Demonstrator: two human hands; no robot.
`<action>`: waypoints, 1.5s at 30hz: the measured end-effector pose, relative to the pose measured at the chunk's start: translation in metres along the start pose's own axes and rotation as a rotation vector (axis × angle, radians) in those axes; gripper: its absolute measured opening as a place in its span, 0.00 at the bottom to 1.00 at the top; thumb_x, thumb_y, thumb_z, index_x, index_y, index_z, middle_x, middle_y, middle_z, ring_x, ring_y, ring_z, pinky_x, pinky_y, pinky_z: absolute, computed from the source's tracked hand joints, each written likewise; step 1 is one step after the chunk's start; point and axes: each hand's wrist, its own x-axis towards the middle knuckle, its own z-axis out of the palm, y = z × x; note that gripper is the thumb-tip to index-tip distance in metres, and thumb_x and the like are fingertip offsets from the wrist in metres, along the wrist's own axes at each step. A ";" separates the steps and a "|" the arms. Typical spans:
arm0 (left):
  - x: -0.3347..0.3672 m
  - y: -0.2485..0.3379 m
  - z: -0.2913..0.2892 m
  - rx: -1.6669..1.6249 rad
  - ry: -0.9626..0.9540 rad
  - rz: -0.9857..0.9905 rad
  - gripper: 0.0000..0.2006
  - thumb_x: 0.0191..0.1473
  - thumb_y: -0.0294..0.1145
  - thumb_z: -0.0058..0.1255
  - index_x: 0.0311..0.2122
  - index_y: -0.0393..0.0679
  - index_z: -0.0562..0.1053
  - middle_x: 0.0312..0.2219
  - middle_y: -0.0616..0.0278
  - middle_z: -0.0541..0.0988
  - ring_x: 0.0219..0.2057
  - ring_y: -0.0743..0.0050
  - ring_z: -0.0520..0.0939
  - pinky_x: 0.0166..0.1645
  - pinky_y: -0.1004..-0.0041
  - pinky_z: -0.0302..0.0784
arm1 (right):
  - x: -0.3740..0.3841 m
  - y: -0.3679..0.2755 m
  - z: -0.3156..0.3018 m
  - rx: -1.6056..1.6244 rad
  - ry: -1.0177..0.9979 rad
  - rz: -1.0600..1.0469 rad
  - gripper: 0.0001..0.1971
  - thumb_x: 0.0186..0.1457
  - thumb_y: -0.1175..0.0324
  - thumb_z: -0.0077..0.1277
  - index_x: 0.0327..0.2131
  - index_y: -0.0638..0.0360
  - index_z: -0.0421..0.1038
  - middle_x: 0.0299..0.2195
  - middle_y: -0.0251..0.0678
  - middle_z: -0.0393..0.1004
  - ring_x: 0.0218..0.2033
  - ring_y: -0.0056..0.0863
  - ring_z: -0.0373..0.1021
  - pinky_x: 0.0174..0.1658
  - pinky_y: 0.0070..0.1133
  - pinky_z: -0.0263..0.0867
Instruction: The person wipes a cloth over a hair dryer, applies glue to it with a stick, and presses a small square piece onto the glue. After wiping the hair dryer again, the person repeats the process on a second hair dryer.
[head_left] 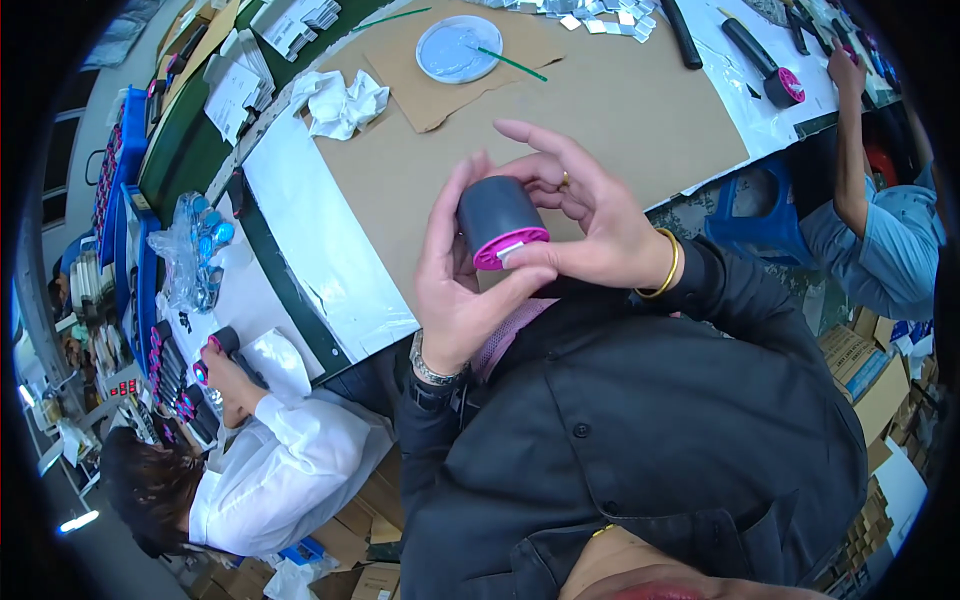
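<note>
A short dark grey cylinder [497, 212] with a magenta end ring is held between my two hands, above the near edge of the table. Its magenta end [490, 259] faces toward me and slightly down. My left hand [452, 285] wraps the cylinder's left side, thumb close to the ring. From the right, my right hand [598, 215] grips it, with the thumb pressing at a small white piece [511, 250] on the magenta end. My right index finger sticks up off the cylinder. The far side of the cylinder and some left fingertips are hidden.
Brown cardboard [640, 120] covers the table. On it are a round dish of pale paste [445, 55], a green stick [515, 65] and crumpled white paper [342, 104]. Small silvery squares [615, 20] lie beyond. Co-workers sit left and right; a blue stool [750, 215] stands right.
</note>
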 end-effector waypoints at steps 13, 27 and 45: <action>-0.026 0.015 0.010 -0.065 -0.080 -0.194 0.46 0.50 0.23 0.75 0.71 0.32 0.61 0.66 0.45 0.69 0.60 0.61 0.80 0.64 0.62 0.80 | -0.030 0.000 0.004 -0.188 -0.024 -0.240 0.44 0.58 0.71 0.69 0.70 0.63 0.50 0.63 0.50 0.67 0.63 0.37 0.70 0.67 0.34 0.66; 0.037 -0.041 -0.035 0.556 -0.044 0.078 0.43 0.53 0.28 0.71 0.71 0.39 0.61 0.63 0.50 0.75 0.59 0.57 0.81 0.62 0.60 0.79 | 0.056 0.024 -0.017 0.181 0.217 0.527 0.41 0.64 0.60 0.63 0.72 0.62 0.53 0.57 0.45 0.74 0.57 0.28 0.73 0.59 0.25 0.72; 0.046 -0.073 -0.054 0.344 0.181 -0.031 0.25 0.64 0.24 0.59 0.65 0.35 0.69 0.52 0.54 0.82 0.47 0.75 0.81 0.53 0.73 0.78 | 0.038 0.021 -0.074 1.006 -0.484 0.193 0.43 0.47 0.13 0.35 0.19 0.49 0.63 0.16 0.23 0.63 0.15 0.15 0.56 0.22 0.18 0.51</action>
